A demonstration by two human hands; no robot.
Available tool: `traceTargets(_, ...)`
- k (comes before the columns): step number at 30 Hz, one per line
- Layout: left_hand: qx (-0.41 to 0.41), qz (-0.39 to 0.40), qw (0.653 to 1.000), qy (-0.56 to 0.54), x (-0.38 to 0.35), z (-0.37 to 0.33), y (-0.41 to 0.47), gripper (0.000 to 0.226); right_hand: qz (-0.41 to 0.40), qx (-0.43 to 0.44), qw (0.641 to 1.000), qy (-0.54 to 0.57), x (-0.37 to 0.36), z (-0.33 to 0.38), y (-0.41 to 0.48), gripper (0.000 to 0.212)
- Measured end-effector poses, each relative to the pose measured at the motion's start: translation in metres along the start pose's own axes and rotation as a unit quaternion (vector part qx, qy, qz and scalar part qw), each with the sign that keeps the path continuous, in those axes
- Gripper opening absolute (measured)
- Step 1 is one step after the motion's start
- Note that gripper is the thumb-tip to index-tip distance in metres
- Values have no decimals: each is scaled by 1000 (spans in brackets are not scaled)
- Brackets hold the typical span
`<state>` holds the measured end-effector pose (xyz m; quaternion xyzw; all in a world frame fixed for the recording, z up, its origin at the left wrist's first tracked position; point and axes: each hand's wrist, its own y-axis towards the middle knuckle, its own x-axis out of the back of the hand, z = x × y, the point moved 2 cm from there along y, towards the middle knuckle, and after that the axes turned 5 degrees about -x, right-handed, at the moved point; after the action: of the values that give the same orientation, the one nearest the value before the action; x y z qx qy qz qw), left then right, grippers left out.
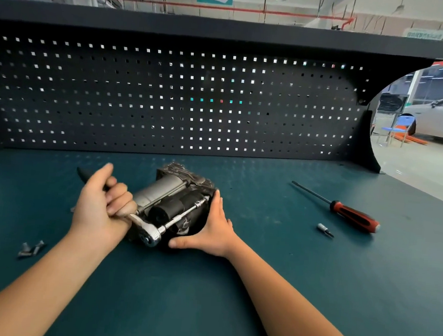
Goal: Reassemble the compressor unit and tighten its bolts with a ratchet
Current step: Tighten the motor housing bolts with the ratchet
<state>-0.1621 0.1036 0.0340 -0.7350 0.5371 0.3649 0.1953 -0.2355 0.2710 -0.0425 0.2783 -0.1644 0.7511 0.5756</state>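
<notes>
Both engaged: left hand (99, 205) grips the ratchet (150, 232), its extension lying along the compressor (165, 187); flat right hand (211, 228) steadies it.

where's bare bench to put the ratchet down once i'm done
Bare mat lies between the right hand and the screwdriver with its small bit, and along the pegboard foot behind the compressor. Crowded: the compressor itself, with the left hand gripping the ratchet, and the loose bolts front left.
</notes>
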Motion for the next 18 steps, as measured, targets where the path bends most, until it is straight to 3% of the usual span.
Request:
traceTargets(3,-23,38,997,58,-10,-4,1,37,14,1,1000,22,5,0,3,150)
traceTargets(9,-26,47,997,57,-10,-4,1,37,33,-7,999,12,5,-3,8,150)
traceTargets(12,-22,44,997,56,-7,-5,4,37,92,-46,984,145,20,-11,8,144)
traceTargets(15,-13,40,998,41,0,-8,9,38,40,-73,959,271,40,-23,14,114)
traceTargets(18,-9,37,999,33,6,-11,14,37,-36,-37,988,145,40,-28,23,77)
